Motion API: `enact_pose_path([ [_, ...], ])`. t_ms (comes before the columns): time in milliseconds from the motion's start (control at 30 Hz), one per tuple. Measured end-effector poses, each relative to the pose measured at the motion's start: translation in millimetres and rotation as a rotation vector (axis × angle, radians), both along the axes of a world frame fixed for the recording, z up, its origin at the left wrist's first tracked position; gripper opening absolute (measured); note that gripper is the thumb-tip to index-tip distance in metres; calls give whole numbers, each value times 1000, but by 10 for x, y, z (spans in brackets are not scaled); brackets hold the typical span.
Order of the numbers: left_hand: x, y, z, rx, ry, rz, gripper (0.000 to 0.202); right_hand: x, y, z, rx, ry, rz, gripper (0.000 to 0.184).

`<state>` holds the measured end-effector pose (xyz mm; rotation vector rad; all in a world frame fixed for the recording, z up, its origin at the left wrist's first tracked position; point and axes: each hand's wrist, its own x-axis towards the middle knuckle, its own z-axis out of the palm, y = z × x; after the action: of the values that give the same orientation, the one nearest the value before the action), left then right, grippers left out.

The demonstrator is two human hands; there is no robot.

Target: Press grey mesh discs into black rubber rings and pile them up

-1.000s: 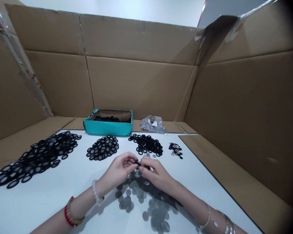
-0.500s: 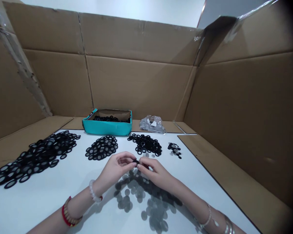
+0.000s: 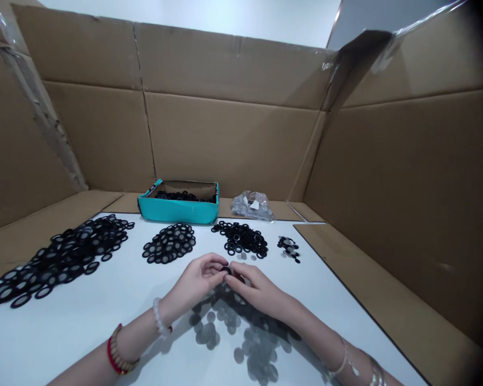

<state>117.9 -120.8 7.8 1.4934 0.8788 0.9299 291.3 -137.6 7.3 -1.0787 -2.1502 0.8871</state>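
Note:
In the middle of the white table, my left hand (image 3: 201, 276) and my right hand (image 3: 253, 281) meet fingertip to fingertip. Both pinch a small black ring (image 3: 226, 270) between thumbs and fingers; whether a disc sits inside it I cannot tell. Below the hands lie loose grey translucent discs (image 3: 260, 348), partly in the right arm's shadow. Beyond them is a pile of black rings (image 3: 245, 239). A heap of black rings with grey centres (image 3: 169, 244) lies past my left hand.
A long heap of larger grey-centred rings (image 3: 72, 252) spreads at the left. A teal box (image 3: 177, 210) holding black rings and a clear plastic bag (image 3: 251, 206) stand at the back. Small mixed pieces (image 3: 288, 248) lie right. Cardboard walls (image 3: 233, 134) enclose the table.
The black ring has tilted a little between my fingertips, so more of its face shows. Both hands stay together in nearly the same place; the whole view has shifted slightly.

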Motion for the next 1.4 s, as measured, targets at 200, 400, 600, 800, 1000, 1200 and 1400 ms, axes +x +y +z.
enact_pose_path([
  [200, 0, 1, -19, 47, -26, 31, 14, -31, 3, -6, 142, -5, -25, 36],
  [400, -12, -13, 9, 31, 7, -10, 15, -23, 29, -44, 152, 23, -23, 39],
  [600, -25, -12, 38, -7, 40, -4, 15, -20, 47, -61, 62, 50, -9, 40],
  [800, -25, -64, 189, -181, -66, -57, 22, -18, 24, 8, -294, 309, 26, 41],
  [1000, -43, -73, 175, -237, -181, -145, 24, -7, 95, -92, -382, 487, 56, 37],
  [1200, -40, -54, 174, -134, -62, -42, 22, -7, 128, -194, -452, 568, 38, 35],
  [1400, -64, -50, 164, 263, 72, 52, 13, 5, 127, -119, -408, 583, 25, 26],
])
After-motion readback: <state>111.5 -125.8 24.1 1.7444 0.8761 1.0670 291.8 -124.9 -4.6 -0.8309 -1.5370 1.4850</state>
